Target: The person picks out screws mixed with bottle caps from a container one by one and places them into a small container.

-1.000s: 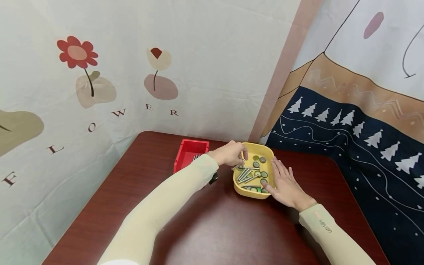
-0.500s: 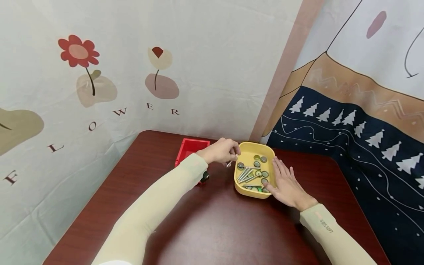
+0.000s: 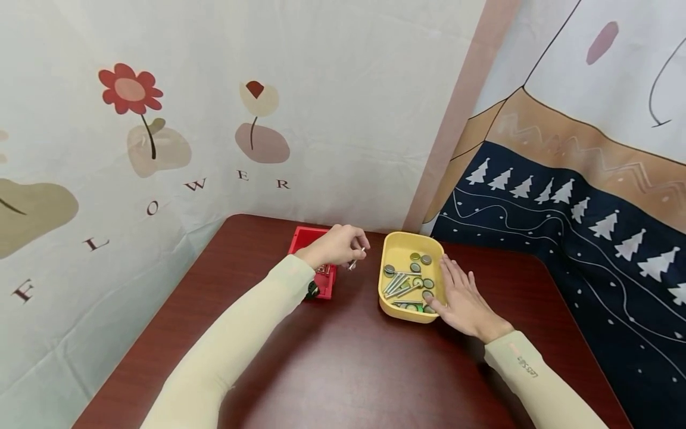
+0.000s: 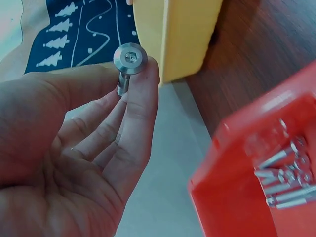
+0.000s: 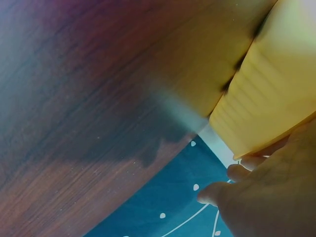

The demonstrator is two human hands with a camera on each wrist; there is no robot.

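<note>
My left hand (image 3: 339, 245) pinches a silver bolt (image 4: 130, 58) between thumb and forefinger; its wide round head has a hex socket. In the head view this hand is above the right side of the red bin (image 3: 304, 235), partly hiding it. Inside the bin lie several silver bolts (image 4: 281, 175). My right hand (image 3: 465, 307) rests with straight fingers along the right rim of the yellow tray (image 3: 409, 243). That tray holds several long bolts (image 3: 396, 283) and several round caps (image 3: 426, 260).
Both containers stand on a dark red-brown table (image 3: 343, 363), with a gap between them. A white printed cloth (image 3: 343, 119) hangs behind the table. A navy cloth with white trees (image 3: 514, 226) hangs along the right.
My left hand has lifted the bolt out of the yellow tray and carried it left toward the red bin. My right hand has stayed at the tray's rim.
</note>
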